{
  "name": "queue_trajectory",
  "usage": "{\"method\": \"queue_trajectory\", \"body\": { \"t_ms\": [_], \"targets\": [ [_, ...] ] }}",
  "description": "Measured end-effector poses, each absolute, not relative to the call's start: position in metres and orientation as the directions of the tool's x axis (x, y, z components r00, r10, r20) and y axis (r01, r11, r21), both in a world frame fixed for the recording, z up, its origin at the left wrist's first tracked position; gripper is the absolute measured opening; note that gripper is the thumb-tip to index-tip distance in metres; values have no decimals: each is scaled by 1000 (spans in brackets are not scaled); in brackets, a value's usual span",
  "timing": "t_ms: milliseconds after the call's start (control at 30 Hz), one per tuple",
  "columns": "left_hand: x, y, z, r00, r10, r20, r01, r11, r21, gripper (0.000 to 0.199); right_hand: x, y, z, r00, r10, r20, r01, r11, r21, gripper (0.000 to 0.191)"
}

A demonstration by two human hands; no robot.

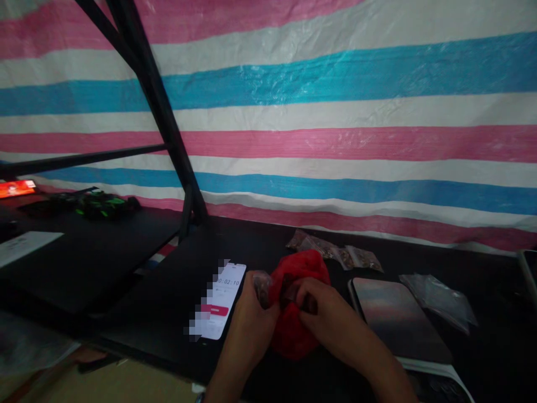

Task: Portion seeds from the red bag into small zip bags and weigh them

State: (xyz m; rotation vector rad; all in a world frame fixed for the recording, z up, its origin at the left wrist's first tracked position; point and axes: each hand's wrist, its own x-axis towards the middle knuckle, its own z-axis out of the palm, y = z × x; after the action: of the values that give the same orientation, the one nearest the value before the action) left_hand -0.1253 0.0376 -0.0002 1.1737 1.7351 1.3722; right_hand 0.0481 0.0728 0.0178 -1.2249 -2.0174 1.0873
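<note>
A red bag (298, 336) of soft material stands on the black table with its mouth open. My left hand (254, 316) is closed at the bag's left rim, with a small clear plastic bag (263, 284) between thumb and fingers. At the mouth of the red bag, my right hand (325, 305) has its fingers curled together in a pinch. Dark contents show dimly between the hands; what the right fingers hold is hidden. Just right of that hand lies a flat scale (396, 316) with a shiny plate.
Several clear packets of small brown pieces (364, 258) lie behind the red bag. Flat clear plastic bags (440, 299) rest right of the scale. A lit phone (224, 299) shows a timer at left. A black metal frame (168, 129) rises before striped sheeting (335, 143).
</note>
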Motion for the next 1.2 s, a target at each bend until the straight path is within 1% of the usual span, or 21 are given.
{"method": "queue_trajectory", "body": {
  "t_ms": [67,200,300,367,500,600,667,767,833,900,967,1033,1100,1133,1200],
  "targets": [
    [-126,38,-1,-405,912,60,270,56,961,35,44,74,18,-457,887,60,451,290,-844,27],
    [-124,39,3,-434,899,63,283,70,957,42,41,81,13,-357,930,88,587,297,-753,22],
    [-121,39,6,-431,902,2,244,114,963,38,39,84,10,-290,951,105,675,281,-682,20],
    [-120,40,8,-420,906,-46,219,150,964,33,37,83,9,-263,960,100,693,260,-672,21],
    [-118,41,13,-427,895,-129,111,194,975,32,32,80,11,-283,957,71,666,249,-704,23],
    [-118,42,17,-430,882,-195,3,217,976,34,34,79,13,-318,944,86,614,274,-740,23],
    [-117,42,19,-416,883,-218,-84,201,976,36,37,79,14,-332,938,95,587,284,-758,25],
    [-116,43,19,-424,867,-263,-235,175,956,38,41,78,19,-360,930,74,563,280,-778,36],
    [-115,44,18,-457,846,-276,-247,178,953,39,42,78,21,-363,930,50,552,258,-793,46],
    [-114,46,16,-500,827,-258,-193,184,964,39,42,76,23,-356,934,7,536,211,-818,51],
    [-114,47,14,-530,818,-225,-132,182,974,39,41,75,23,-367,929,-48,482,146,-864,44],
    [-114,48,12,-537,822,-190,-94,165,982,39,39,74,22,-399,911,-100,394,72,-916,27],
    [-114,50,11,-525,839,-142,-55,133,990,38,38,74,21,-424,898,-117,303,19,-953,10],
    [-115,50,12,-523,845,-110,-30,111,993,39,38,74,20,-425,897,-118,271,1,-962,4],
    [-115,52,13,-537,843,-33,28,57,998,40,40,77,20,-402,909,-111,237,-14,-971,7]
  ]
}}
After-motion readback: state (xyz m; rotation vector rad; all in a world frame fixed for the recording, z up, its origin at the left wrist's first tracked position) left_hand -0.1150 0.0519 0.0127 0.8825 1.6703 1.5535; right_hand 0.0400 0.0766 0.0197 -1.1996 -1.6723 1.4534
